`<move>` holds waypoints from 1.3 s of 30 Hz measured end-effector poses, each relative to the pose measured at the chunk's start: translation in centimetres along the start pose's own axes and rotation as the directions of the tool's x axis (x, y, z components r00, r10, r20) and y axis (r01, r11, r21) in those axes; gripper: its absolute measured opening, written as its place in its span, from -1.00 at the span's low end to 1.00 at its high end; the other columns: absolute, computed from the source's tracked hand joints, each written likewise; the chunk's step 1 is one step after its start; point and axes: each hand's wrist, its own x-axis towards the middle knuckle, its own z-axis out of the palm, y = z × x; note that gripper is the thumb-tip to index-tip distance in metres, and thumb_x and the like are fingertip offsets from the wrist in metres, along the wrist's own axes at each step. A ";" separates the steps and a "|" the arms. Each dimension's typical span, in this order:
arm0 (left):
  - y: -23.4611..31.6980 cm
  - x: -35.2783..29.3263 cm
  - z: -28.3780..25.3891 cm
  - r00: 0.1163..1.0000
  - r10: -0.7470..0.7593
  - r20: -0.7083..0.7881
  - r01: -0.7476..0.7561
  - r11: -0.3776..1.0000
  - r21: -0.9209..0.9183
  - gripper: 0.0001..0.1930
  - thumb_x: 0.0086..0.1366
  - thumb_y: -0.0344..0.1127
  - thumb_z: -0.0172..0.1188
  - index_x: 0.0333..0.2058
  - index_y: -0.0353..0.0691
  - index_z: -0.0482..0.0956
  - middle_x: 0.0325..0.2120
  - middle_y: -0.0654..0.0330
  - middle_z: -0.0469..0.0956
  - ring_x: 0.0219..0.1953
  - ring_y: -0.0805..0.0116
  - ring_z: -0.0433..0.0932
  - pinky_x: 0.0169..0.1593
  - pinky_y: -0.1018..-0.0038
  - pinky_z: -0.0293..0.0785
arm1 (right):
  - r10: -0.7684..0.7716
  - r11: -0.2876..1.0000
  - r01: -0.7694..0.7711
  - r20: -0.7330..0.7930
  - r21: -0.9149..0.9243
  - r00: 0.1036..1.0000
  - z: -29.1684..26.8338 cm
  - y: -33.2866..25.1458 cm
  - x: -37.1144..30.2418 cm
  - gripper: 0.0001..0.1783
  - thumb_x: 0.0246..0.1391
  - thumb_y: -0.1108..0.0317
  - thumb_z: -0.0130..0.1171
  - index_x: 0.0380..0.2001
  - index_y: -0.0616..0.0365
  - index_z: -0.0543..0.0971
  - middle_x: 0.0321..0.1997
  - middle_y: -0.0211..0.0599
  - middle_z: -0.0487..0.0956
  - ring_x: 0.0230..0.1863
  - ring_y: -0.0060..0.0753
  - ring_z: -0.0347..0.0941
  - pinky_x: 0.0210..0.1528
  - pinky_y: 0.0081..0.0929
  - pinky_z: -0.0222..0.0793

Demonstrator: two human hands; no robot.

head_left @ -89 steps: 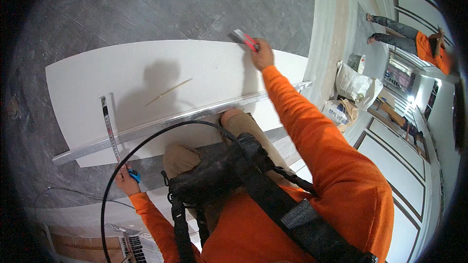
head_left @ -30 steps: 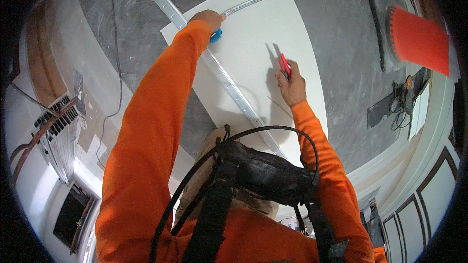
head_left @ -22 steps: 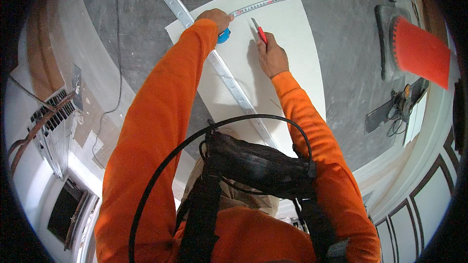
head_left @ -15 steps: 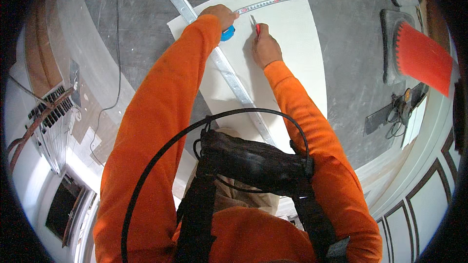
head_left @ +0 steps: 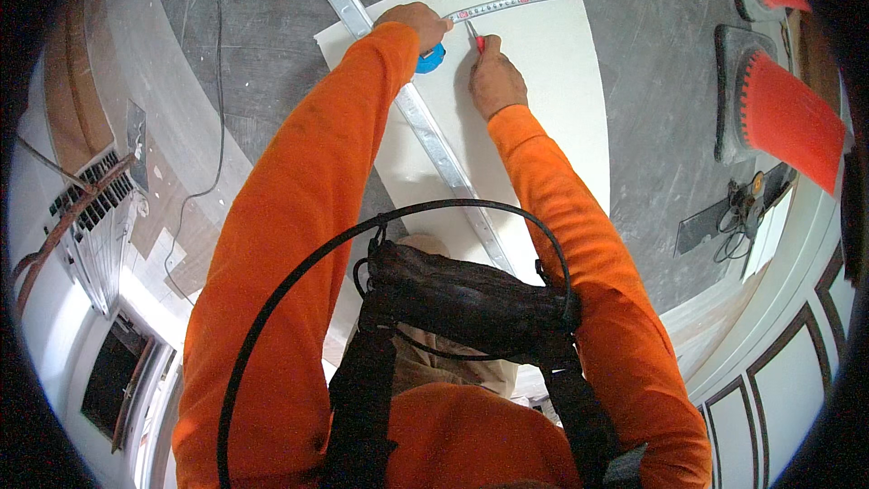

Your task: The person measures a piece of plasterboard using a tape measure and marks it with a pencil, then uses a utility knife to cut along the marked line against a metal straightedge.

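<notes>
A white board (head_left: 561, 118) lies on the dark grey surface in front of me. My left hand (head_left: 416, 23) is closed around a tape measure (head_left: 431, 59) with a blue case, largely covered by the fingers. Its pulled-out tape runs right to the board's right edge, where the end hook sits. In my right hand (head_left: 499, 86) is a utility knife (head_left: 482, 42) with a red handle. The knife's tip points up at the lower edge of the tape, close to my left fingertips. Under my left wrist, a long metal profile (head_left: 434, 140) lies slantwise across the board.
Two red toothed pieces (head_left: 787, 118) stand on dark pads at the right. Below them is a tool with a coiled cord (head_left: 747, 208). A black cable (head_left: 220, 81) runs down the left side. A black bag with straps (head_left: 462, 299) hangs before my chest.
The knife tip has moved up to the tape's lower edge. My left hand still grips the tape measure, and the whole view has shifted slightly.
</notes>
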 end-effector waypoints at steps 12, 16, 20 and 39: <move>-0.7 1.4 0.7 0.999 0.037 -0.017 -0.035 0.994 0.100 -0.43 0.37 0.19 -0.15 -0.28 -0.18 0.68 -0.23 -0.11 0.62 -0.15 -0.10 0.58 0.00 0.08 0.43 | -0.008 0.999 0.009 -0.014 0.032 1.000 0.6 0.4 0.1 -0.73 0.27 0.34 -0.24 0.01 0.11 0.23 -0.14 0.19 0.57 -0.12 0.21 0.57 -0.06 0.02 0.48; -0.5 1.1 0.2 0.999 -0.004 0.034 0.002 0.998 0.063 -0.42 0.37 0.20 -0.14 -0.29 -0.19 0.67 -0.20 -0.11 0.61 -0.12 -0.10 0.57 0.02 0.09 0.42 | 0.016 0.999 -0.016 0.004 0.051 1.000 0.5 0.1 0.2 -0.72 0.27 0.34 -0.24 0.02 0.10 0.22 -0.12 0.21 0.56 -0.11 0.22 0.56 -0.05 0.02 0.46; 1.0 0.1 -0.1 0.999 -0.027 0.031 0.027 1.000 0.008 -0.41 0.36 0.22 -0.13 -0.30 -0.19 0.67 -0.21 -0.10 0.62 -0.13 -0.08 0.58 0.01 0.09 0.43 | 0.032 0.999 -0.031 -0.011 0.038 0.999 0.6 1.0 0.2 -0.72 0.27 0.34 -0.24 0.02 0.10 0.22 -0.11 0.22 0.55 -0.12 0.24 0.56 -0.06 0.02 0.47; -0.7 0.8 0.8 0.999 -0.008 -0.040 0.008 1.000 0.010 -0.43 0.33 0.20 -0.08 -0.37 -0.19 0.68 -0.26 -0.02 0.64 -0.16 -0.02 0.59 0.01 0.17 0.43 | -0.011 0.999 0.013 -0.046 0.043 0.999 1.1 0.5 0.0 -0.57 0.17 0.36 0.00 0.07 0.16 0.19 -0.14 0.21 0.55 -0.17 0.22 0.57 -0.09 -0.02 0.49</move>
